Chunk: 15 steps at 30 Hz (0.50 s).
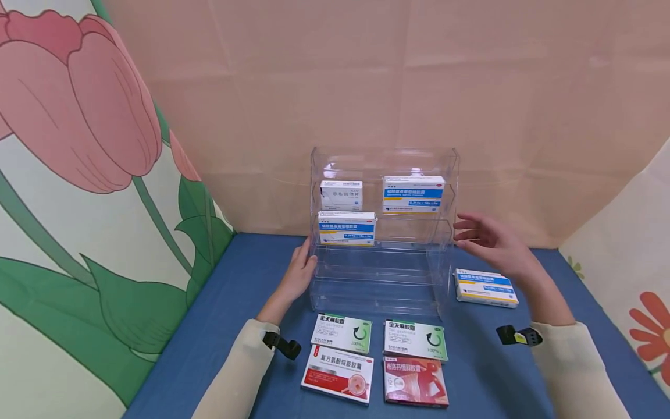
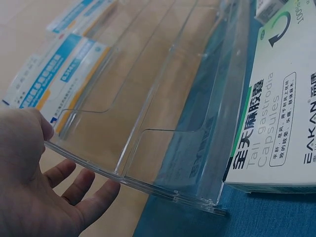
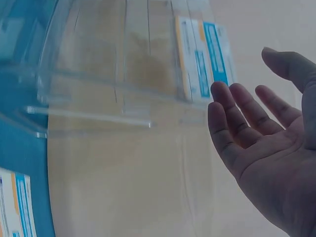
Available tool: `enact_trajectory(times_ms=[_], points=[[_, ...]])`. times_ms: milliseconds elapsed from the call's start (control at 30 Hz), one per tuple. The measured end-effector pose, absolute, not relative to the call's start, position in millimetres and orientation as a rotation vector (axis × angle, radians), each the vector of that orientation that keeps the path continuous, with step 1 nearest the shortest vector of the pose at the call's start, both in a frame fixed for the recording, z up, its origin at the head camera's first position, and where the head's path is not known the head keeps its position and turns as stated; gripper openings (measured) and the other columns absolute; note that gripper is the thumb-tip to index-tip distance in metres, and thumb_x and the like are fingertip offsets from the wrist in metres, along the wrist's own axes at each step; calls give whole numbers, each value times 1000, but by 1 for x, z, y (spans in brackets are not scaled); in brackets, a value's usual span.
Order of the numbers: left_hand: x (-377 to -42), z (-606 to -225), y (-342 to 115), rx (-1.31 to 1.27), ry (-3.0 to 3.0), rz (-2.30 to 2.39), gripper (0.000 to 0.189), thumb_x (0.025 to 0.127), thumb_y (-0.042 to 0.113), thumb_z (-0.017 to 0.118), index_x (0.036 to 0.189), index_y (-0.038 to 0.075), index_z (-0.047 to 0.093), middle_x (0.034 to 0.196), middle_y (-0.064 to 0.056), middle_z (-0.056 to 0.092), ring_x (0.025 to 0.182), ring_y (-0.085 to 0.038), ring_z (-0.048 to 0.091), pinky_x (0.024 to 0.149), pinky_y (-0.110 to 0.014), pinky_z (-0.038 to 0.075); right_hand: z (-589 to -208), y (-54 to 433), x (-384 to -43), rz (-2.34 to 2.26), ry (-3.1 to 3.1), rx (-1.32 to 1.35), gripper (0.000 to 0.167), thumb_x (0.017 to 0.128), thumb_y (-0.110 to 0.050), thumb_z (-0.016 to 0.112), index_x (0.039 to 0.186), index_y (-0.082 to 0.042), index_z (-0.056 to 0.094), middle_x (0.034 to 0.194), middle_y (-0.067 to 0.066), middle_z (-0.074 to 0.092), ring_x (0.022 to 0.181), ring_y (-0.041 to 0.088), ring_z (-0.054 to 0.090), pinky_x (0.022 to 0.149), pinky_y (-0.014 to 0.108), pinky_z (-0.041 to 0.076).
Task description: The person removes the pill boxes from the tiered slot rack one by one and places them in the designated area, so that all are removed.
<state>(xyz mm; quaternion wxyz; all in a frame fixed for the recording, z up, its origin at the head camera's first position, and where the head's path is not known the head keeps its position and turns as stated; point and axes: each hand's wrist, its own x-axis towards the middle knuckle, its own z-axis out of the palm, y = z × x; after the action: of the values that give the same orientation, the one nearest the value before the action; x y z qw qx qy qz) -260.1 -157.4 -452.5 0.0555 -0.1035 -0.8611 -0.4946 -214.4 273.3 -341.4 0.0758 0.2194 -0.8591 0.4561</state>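
A clear plastic tiered rack [image 1: 377, 291] stands on the blue table, holding several medicine boxes. My left hand [image 1: 299, 270] is at its left side; in the left wrist view the thumb lies at the rack's edge, with the fingers spread loosely along the side panel. A blue-and-white capsule box [image 1: 347, 228] sits on a lower tier near that hand. Above it are a white tablet box [image 1: 341, 195] and, to the right, another blue-and-white box [image 1: 413, 195]. My right hand [image 1: 492, 241] is beside the rack's right side, its fingers relaxed and apart, holding nothing.
A blue-and-white box [image 1: 487, 288] lies on the table right of the rack. In front lie two green-and-white capsule boxes [image 1: 341, 333], a red-and-white box [image 1: 338, 373] and a red box [image 1: 416, 381]. A beige cloth backdrop [image 1: 387, 75] rises behind.
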Motion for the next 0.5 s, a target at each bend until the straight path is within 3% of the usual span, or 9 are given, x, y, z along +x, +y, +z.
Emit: enact_trajectory(times_ms=[233,500], points=[[-261,-453,-157,-311,-2613,-1521,63,104,16,42,162,7,19,149,-26,33,130,-42,41,108,-62,33,-345,245,-219,1510,-2579,632,61,97,-17,68,152,-8,42,142,18,54,118,29,58,87,19,51],[-260,-453,-158,-294,-2604,-1537,62,104,16,42,162,10,20,150,-26,33,133,-42,40,109,-62,32,-351,218,-230,1595,-2559,659,58,97,-16,68,150,-9,45,143,17,53,122,35,57,88,17,50]])
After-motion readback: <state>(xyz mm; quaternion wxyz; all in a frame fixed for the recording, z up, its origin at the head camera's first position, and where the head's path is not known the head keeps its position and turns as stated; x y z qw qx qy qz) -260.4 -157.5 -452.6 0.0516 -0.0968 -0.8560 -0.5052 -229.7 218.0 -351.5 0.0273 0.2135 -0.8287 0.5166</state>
